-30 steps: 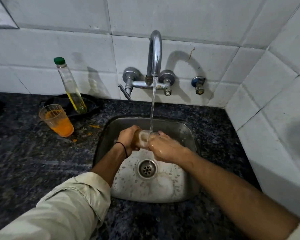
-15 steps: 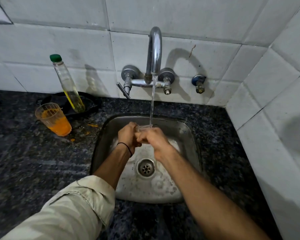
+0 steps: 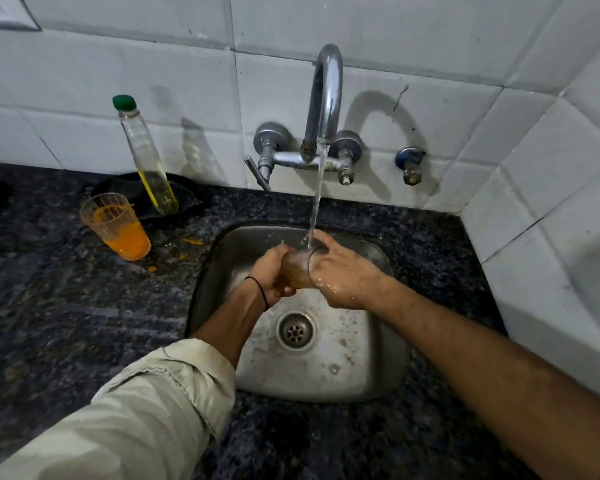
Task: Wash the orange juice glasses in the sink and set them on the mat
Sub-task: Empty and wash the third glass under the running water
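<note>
A clear glass [image 3: 297,270] lies on its side over the steel sink [image 3: 371,372], under the running water from the tap [image 3: 324,98]. My left hand [image 3: 272,275] grips its base end. My right hand [image 3: 343,275] is wet and holds its rim end, fingers at the mouth. A second glass [image 3: 116,226] with orange juice in it stands on the dark counter left of the sink. A dark mat [image 3: 184,197] lies behind that glass, against the wall.
A tall bottle [image 3: 146,157] with a green cap and yellow liquid stands on the mat. Orange drops [image 3: 191,241] spot the speckled counter [image 3: 49,306] beside the sink. A small valve [image 3: 409,166] sticks out of the tiled wall on the right.
The glass has turned from upright under the stream to lying sideways between my hands. My right hand has shifted from over the glass to its rim end. The view has moved slightly.
</note>
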Demonstrator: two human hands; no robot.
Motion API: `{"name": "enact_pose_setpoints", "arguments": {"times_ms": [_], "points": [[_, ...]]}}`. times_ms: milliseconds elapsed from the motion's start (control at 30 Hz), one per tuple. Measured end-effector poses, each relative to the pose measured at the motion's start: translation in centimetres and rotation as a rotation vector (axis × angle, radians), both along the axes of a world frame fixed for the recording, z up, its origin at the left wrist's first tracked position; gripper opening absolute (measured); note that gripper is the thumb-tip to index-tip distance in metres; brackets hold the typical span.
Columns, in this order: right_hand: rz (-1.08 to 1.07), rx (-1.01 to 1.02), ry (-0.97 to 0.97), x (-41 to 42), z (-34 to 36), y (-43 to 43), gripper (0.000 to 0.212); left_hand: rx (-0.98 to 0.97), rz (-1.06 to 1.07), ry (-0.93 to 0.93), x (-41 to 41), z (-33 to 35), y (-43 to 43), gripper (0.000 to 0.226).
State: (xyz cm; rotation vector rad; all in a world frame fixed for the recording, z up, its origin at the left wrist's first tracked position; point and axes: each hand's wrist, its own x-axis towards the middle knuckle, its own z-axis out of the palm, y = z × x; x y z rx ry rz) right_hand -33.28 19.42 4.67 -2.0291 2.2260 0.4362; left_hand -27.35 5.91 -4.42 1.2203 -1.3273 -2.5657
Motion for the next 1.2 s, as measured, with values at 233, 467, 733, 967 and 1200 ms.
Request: {"name": "enact_pose_setpoints", "arguments": {"times_ms": [233,467,733,967,1200], "points": [[-0.907,-0.466,-1.437,1.7,-2.8,-2.4,0.032,-0.138,0.221,0.036,-0.5,0.8,0.1,0.013],[-0.831,-0.803,-1.046,5.3,-5.6,-3.3,0.021,-0.082,0.314,0.0,0.1,0.0,-0.9,0.018],[-0.001,-0.041,-0.173,-0.3,-2.1,-1.2,0.046,0.062,0.091,-0.047,1.6,-0.4,-0.6,0.025],[-0.807,-0.333,-1.137,1.1,-2.6,-4.3,0.015,-0.041,0.274,0.025,0.5,1.0,-0.6,0.024],[-1.445,-0.721,-2.059,2.5,-5.0,-3.8,0.018,-0.923,0.34,-0.014,-0.4,2.2,-1.4,0.024]]}}
